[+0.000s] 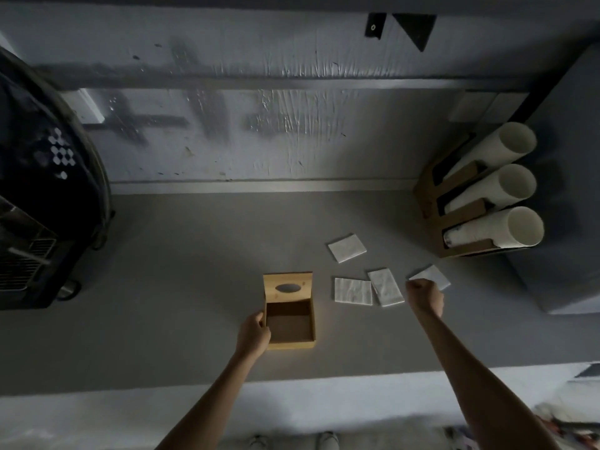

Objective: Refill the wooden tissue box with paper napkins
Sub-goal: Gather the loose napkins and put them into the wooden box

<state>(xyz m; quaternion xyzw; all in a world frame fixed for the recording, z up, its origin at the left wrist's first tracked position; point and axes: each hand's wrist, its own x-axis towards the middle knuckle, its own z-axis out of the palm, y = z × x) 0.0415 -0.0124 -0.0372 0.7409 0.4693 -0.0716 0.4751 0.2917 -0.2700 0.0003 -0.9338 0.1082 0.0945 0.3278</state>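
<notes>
Head view: open light wooden tissue box (290, 319) on grey counter (162, 287), lid up, left hand (255, 332) curled around its left wall; right hand (424, 295) pinching farthest-right white folded paper napkin (433, 276); three more napkins (353, 291) between.

Grey counter (168, 287) runs left to right, white front edge below. Black machine (42, 196) at far left, metal grille on lower part, white hexagon dots on rounded body. Wooden cup holder (454, 222) at right rear, 3 stacks of white paper cups (496, 186) lying in it, open ends facing right. Grey wall (259, 131) behind, scuffed, dark smears. Black bracket (415, 27) at top.
</notes>
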